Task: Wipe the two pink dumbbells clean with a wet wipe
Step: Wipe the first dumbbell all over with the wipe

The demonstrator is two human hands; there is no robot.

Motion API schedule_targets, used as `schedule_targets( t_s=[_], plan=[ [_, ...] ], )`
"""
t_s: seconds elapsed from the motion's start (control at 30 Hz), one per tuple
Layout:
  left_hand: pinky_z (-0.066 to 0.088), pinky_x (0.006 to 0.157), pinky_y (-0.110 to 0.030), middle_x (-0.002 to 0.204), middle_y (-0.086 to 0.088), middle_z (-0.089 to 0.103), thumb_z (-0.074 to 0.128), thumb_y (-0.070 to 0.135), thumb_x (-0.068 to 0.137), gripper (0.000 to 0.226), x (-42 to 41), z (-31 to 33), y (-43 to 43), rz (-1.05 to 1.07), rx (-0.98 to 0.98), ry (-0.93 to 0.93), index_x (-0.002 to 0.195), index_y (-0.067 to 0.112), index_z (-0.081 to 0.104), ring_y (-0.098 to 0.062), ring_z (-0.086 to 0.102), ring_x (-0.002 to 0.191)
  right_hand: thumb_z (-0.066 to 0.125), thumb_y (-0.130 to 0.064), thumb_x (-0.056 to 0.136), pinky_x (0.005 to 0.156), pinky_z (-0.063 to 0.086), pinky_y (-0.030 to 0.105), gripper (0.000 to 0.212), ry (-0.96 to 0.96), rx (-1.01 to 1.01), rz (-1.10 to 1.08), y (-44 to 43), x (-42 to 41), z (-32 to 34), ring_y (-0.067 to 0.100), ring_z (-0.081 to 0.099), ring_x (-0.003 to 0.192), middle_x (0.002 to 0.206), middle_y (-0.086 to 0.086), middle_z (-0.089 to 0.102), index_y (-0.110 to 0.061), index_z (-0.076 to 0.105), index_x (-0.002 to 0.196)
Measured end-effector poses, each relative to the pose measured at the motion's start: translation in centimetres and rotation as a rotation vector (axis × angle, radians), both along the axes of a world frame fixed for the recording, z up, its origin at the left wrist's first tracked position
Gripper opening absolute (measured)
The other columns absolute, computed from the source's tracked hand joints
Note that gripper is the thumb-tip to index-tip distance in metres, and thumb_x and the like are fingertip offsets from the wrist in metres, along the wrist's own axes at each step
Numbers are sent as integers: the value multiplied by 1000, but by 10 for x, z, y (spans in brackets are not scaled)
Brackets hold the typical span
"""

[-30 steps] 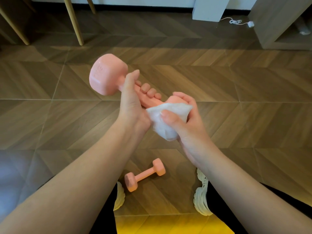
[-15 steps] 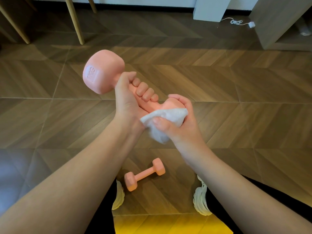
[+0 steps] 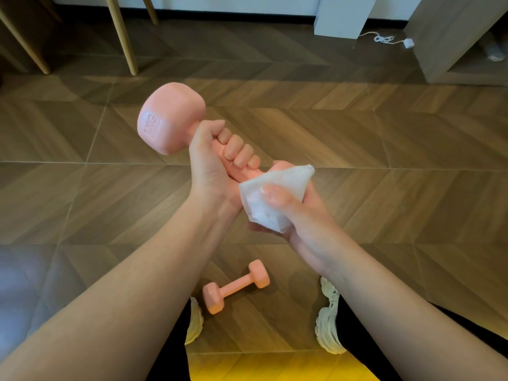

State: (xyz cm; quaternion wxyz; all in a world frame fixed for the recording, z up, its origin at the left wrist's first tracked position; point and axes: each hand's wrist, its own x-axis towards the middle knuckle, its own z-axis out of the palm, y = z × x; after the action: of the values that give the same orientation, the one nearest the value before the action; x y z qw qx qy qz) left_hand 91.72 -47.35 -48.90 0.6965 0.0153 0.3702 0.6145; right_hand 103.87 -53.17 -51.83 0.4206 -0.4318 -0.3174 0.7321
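The pink hexagonal-headed dumbbell [image 3: 171, 118] that I hold sits at centre frame, tilted, its embossed head raised toward the upper left and its other head low at centre, mostly covered. My left hand [image 3: 213, 166] is closed in a fist round the bar, fingers [image 3: 237, 149] curled over it and thumb pointing up toward the raised head. The crumpled white wet wipe [image 3: 270, 196] lies over the lower head; my right hand [image 3: 297, 210] cups that head from below and my thumb presses the wipe against it, so the hand is clamped on wipe and dumbbell together. The second pink dumbbell [image 3: 236, 286] lies on the brown herringbone wood-pattern floor [image 3: 384, 149] at lower centre, between my two white shoes [image 3: 328, 325], apart from both hands. Both forearms enter from the bottom corners. Pale wooden furniture legs [image 3: 121, 34] stand at upper left; a white block [image 3: 343, 15] and a white cable [image 3: 384, 39] lie at upper right, beside a grey-brown cabinet [image 3: 453, 37].
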Motion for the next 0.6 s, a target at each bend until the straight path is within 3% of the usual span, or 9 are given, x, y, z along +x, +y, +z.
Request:
schedule_targets(
  t_s=[0.07,0.13,0.2,0.27,0.37,0.47,0.53,0.6],
  plan=[
    [24,42,-23,44,6,20,44,18,92,38,1,-1,0,-5,9,-1,58,21,28,-12,19,39,80,-33,71,70,59,44,55,-32,-41,-55,1,-4,4,20,68,87,106,7,68,-21,54,118],
    [28,42,-22,47,5,23,46,17,92,35,4,-2,1,1,6,-21,60,20,31,-11,22,41,68,-43,84,62,59,40,46,-22,-81,-96,3,-6,8,21,66,82,103,13,68,-14,59,119],
    [30,45,-24,50,5,24,47,17,91,33,4,-5,2,-1,2,-3,61,20,32,-12,23,44,55,-51,84,60,59,40,49,2,-151,-102,5,-3,9,27,64,84,104,18,67,-12,63,114],
    [29,45,-25,50,5,23,47,17,90,33,2,-6,3,-6,-5,18,61,20,32,-12,22,44,57,-47,89,69,60,47,48,74,-134,-35,5,2,6,30,64,91,112,20,64,-11,58,120],
    [30,44,-24,50,6,25,49,20,91,34,-3,-7,4,2,-31,2,61,20,34,-11,24,43,68,-23,84,86,56,52,47,141,21,79,3,11,0,23,64,100,117,11,60,-22,50,128],
    [35,47,-24,53,5,34,54,21,91,31,-5,-8,5,13,-67,-31,65,18,37,-11,34,45,80,-17,66,79,58,36,70,-66,110,66,3,9,0,12,65,99,117,0,59,-37,49,126],
    [36,49,-24,53,5,36,57,21,91,31,-3,-8,5,6,-97,-45,67,19,38,-11,35,45,81,-18,63,74,56,27,69,-227,157,10,4,5,4,8,66,97,120,-2,57,-41,51,121],
    [36,48,-24,52,6,33,58,22,91,32,-1,-7,4,8,-115,-44,68,19,37,-10,33,43,79,-19,64,71,56,25,61,-248,184,-73,5,-1,5,7,67,91,116,-1,59,-36,53,117]
  ],
)
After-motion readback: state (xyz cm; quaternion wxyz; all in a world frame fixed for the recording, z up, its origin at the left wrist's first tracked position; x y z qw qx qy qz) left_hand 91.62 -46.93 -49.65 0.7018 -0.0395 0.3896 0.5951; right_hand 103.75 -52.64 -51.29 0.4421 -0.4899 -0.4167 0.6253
